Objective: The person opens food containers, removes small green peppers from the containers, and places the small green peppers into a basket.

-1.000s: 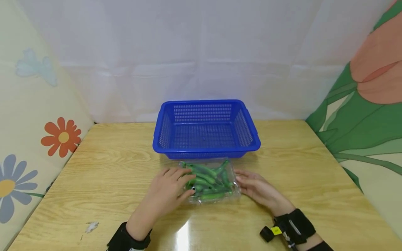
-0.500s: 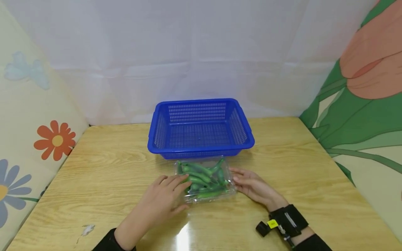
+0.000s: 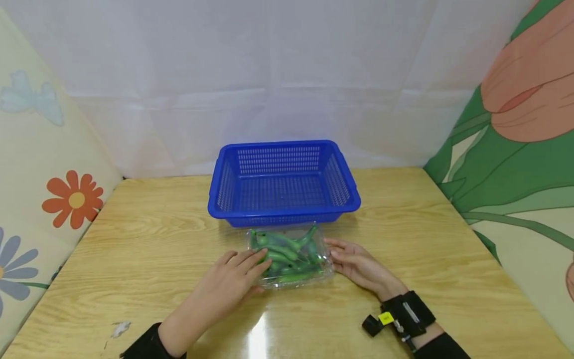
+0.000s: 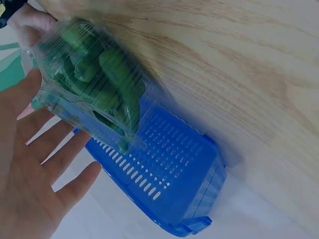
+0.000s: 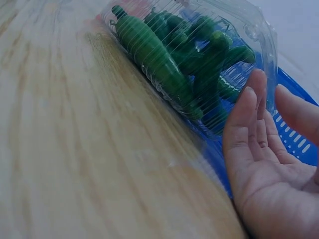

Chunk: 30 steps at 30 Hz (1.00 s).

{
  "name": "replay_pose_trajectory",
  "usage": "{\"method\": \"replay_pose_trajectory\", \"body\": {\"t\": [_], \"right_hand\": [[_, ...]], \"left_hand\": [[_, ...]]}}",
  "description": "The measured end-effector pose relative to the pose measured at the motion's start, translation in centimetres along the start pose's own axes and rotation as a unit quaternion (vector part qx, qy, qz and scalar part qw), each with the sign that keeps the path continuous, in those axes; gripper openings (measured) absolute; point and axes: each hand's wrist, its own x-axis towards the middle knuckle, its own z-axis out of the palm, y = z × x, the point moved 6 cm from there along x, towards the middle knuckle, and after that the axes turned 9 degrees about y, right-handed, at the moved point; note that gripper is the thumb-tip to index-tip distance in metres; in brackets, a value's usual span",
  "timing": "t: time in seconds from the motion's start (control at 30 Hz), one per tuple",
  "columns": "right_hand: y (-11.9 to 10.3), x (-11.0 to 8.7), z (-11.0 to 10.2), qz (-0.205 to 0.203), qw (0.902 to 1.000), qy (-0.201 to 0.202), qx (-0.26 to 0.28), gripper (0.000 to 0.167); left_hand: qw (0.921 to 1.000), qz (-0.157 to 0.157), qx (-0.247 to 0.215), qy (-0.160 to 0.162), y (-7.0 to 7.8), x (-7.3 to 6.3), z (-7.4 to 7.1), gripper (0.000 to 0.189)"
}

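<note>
Midway between the bench's (image 3: 170,214) left and right edges, well out from its back edge, is a clear plastic pack of green peppers (image 3: 287,259). Its long axis runs from side to side, nearly parallel to the back edge, the right end skewed slightly toward it; the narrow ends face the side edges. Inside, most peppers lie roughly lengthwise, while one slants toward the back right corner.

The left hand (image 3: 235,276) reaches in from the near left, fingertips over the pack's left end, pointing toward the back right corner. Its grip is released, fingers extended and a little spread. The right hand (image 3: 360,267) comes from the near right, turned inward, fingertips at the right end; its grip is released too, fingers loosely extended rather than curled round the rim. A black wristband (image 3: 410,314) circles that wrist.

Just behind the pack, toward the back edge, stands a blue perforated basket (image 3: 284,215), its long sides parallel to that edge.
</note>
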Motion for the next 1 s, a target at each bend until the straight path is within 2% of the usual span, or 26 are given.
{"method": "replay_pose_trajectory", "body": {"t": [0.1, 0.23, 0.33, 0.47, 0.53, 0.63, 0.83, 1.0], "right_hand": [[-0.2, 0.1, 0.0, -0.001, 1.0000, -0.005, 0.002, 0.038], [-0.3, 0.1, 0.0, 0.002, 1.0000, -0.007, 0.007, 0.039], [-0.2, 0.0, 0.1, 0.006, 0.9998, -0.009, 0.014, 0.039], [0.0, 0.0, 0.1, 0.010, 0.9998, -0.008, 0.013, 0.039], [0.1, 0.0, 0.1, 0.010, 0.9999, -0.003, 0.011, 0.039], [0.2, 0.0, 0.0, 0.009, 1.0000, 0.003, 0.002, 0.038], [0.2, -0.1, -0.2, 0.013, 0.9998, 0.016, -0.010, 0.037], [0.2, -0.2, -0.2, 0.019, 0.9995, 0.022, -0.016, 0.037]], "left_hand": [[0.9996, 0.013, 0.022, -0.009, 0.1, 0.2, 0.1, 0.052], [0.9953, 0.053, 0.081, 0.004, 0.7, 0.4, -0.1, 0.049], [0.9866, 0.090, 0.136, 0.005, 1.2, 0.4, -0.2, 0.045], [0.9738, 0.123, 0.189, -0.029, 1.6, 0.3, -0.3, 0.042], [0.9689, 0.131, 0.205, -0.044, 1.7, 0.2, -0.2, 0.042], [0.9643, 0.142, 0.219, -0.045, 1.8, 0.3, -0.2, 0.041], [0.9618, 0.146, 0.230, -0.028, 2.3, 0.7, -0.2, 0.040], [0.9592, 0.143, 0.241, -0.033, 2.6, 0.9, -0.3, 0.040]]}}
